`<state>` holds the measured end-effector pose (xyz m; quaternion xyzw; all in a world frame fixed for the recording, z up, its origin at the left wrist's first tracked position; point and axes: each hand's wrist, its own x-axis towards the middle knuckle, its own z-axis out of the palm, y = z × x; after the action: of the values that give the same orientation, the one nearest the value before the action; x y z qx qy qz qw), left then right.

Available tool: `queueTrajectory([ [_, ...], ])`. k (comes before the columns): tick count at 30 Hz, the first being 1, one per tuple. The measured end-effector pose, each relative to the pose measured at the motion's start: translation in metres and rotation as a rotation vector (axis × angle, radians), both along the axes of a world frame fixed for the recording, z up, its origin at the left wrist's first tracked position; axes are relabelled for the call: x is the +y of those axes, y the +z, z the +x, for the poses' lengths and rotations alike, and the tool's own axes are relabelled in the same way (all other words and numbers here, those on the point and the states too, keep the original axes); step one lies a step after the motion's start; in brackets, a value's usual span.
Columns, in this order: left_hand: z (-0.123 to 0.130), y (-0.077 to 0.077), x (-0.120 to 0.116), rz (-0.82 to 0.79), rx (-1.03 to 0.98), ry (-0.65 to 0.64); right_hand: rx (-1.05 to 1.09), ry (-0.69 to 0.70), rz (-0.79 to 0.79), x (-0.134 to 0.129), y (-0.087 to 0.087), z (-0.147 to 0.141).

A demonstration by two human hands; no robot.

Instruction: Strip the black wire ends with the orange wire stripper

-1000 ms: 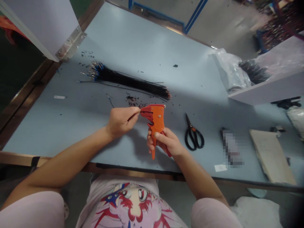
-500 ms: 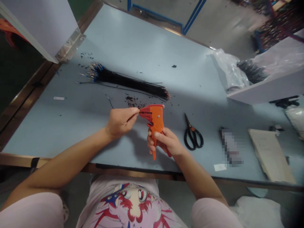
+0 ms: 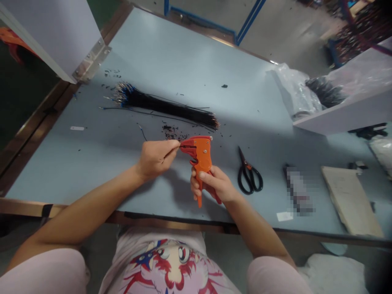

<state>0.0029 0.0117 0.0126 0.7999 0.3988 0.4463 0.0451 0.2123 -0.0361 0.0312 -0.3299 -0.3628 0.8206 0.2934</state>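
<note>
Left hand: a thin wire (image 3: 173,152) is pinched at the fingertips (image 3: 175,143) of the left hand (image 3: 157,160), its end fed toward the jaws of the tool.

Right hand: the right hand (image 3: 218,184) is clamped around the grip of an orange wire stripper (image 3: 201,160), with the fingers wrapped across the body and lever.

Hands: held apart, with the left fingertips just beside the tool's jaws. The thin wire is seen running between the left hand and the jaws. Whether the jaws are closed on it cannot be told.

Tool position: the orange wire stripper is held upright in the right hand, over the front part of the blue-grey workbench (image 3: 171,69), near the edge nearest the person.

Wires: a long bundle of black wires (image 3: 162,105) is laid flat beyond the hands, its blue-marked ends pointing left. Black wire clippings (image 3: 170,133) are scattered just beyond the tool, with one loose blue-tipped wire (image 3: 141,132) lying near them.

Right of tool: black-handled scissors (image 3: 250,176) are lying on the bench, well clear of the right hand. Beyond them are a pixelated object (image 3: 297,190) and a tan board (image 3: 351,202).

Far right: a clear plastic bag (image 3: 294,90) is placed beneath a white shelf (image 3: 346,111).
</note>
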Motion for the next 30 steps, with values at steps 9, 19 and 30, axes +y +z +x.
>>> queueTrajectory([
  [9,0.002,0.001,0.001,0.012,0.031,0.029,-0.041,-0.016,0.026,0.001,-0.002,-0.002],
  [19,0.002,0.001,0.002,0.013,0.031,0.034,-0.041,-0.024,0.013,0.001,-0.003,-0.003],
  [30,0.001,0.000,0.001,-0.056,0.045,0.058,-0.080,-0.016,0.124,0.001,-0.010,-0.001],
])
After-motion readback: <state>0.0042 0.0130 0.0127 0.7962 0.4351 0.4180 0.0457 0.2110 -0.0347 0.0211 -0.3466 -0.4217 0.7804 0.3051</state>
